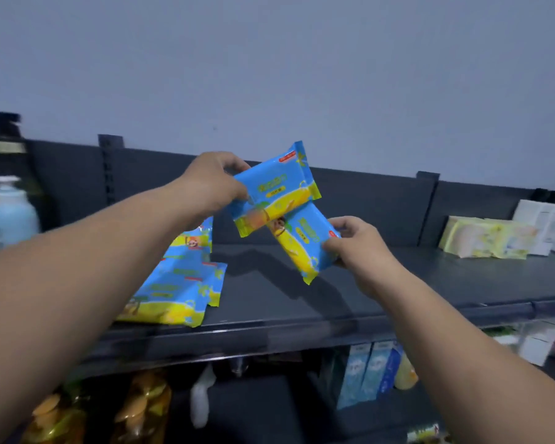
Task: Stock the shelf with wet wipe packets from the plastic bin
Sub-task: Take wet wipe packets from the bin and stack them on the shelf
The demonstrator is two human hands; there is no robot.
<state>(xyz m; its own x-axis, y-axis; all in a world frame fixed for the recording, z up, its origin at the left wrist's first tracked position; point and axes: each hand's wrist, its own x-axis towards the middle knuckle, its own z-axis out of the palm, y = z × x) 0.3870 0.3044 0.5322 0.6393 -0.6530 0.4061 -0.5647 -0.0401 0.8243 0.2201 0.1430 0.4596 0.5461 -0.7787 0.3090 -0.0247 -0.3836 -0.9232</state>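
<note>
Both forearms reach over the dark shelf [302, 302], each hand gripping one blue-and-yellow wet wipe packet.

Above the shelf's middle the left hand [210, 184] holds the upper packet [279, 190], fingers [234, 161] curled over its left end and thumb on the front. The right hand [356, 248] holds the lower packet [305, 245] tilted just beneath, fingers [343, 223] wrapped round its right end. The two packets overlap. Matching packets lie in a loose pile [180, 290] on the shelf's left part, partly behind the left forearm. A pale blue pump bottle [10, 213] stands at the shelf's far left, and pale yellow packs [487, 237] lie beside white boxes [548, 225] at its right end. Blue cartons [366, 370] and blurred orange-filled jars [141, 408] sit below the shelf.
</note>
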